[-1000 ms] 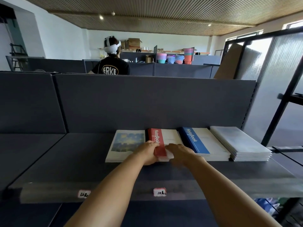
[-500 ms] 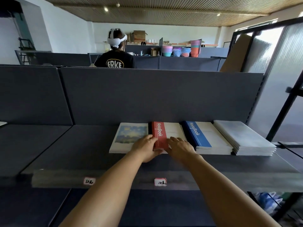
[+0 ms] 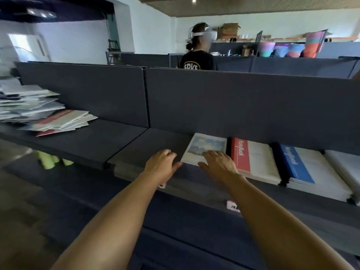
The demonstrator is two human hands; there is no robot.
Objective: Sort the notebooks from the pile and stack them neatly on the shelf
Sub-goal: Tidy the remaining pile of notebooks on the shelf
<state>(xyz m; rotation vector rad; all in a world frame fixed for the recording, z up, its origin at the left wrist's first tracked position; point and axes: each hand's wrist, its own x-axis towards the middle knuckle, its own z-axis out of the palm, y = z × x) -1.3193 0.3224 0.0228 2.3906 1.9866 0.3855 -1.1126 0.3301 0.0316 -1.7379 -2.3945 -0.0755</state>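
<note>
Neat stacks lie in a row on the dark grey shelf: a painting-cover notebook stack, a red notebook stack, a blue notebook stack and a white stack at the right edge. My right hand rests flat with spread fingers on the near edge of the painting-cover stack. My left hand hovers just left of that stack with relaxed fingers, its thumb near the stack's corner, holding nothing. A messy pile of notebooks sits far left on the shelf.
A grey partition wall backs the shelf. Price tags hang on the shelf's front lip. Behind the partition stands a person in a black shirt. Coloured tubs line a far shelf. Yellow-green objects lie below the shelf.
My head has turned left, bringing the messy pile into view. Both hands have left the red notebook stack and moved left to the painting-cover stack.
</note>
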